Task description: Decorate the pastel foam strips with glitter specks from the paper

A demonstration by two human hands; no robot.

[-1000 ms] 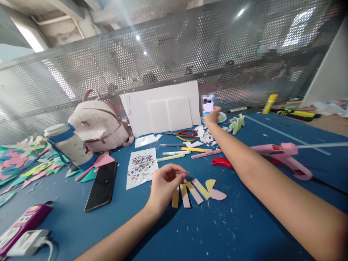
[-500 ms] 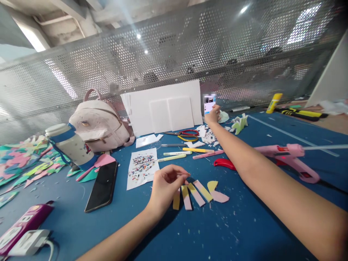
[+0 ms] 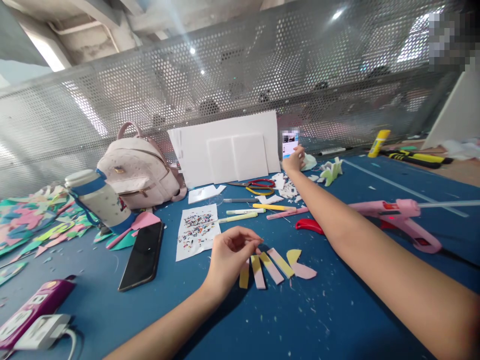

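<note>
My left hand [image 3: 228, 257] rests on the blue table [image 3: 285, 320], its fingertips pinched together on the top end of a fan of pink and yellow foam strips [image 3: 272, 267]. My right arm stretches far across the table. My right hand [image 3: 293, 161] reaches a small lit phone [image 3: 289, 142] propped upright at the back, a fingertip touching its screen, the other fingers curled.
A pink glue gun [image 3: 397, 220] lies to the right, a red handle [image 3: 309, 226] beside my forearm. Markers, scissors [image 3: 258, 186], a paper of confetti [image 3: 197, 231], a black phone [image 3: 141, 256], a bottle [image 3: 98, 201], a backpack [image 3: 140, 172], white boards [image 3: 225, 150] and foam scraps [image 3: 30, 222] lie about.
Almost nothing has moved. The view has shifted slightly; my right hand stays at the small phone and my left hand stays on the strips.
</note>
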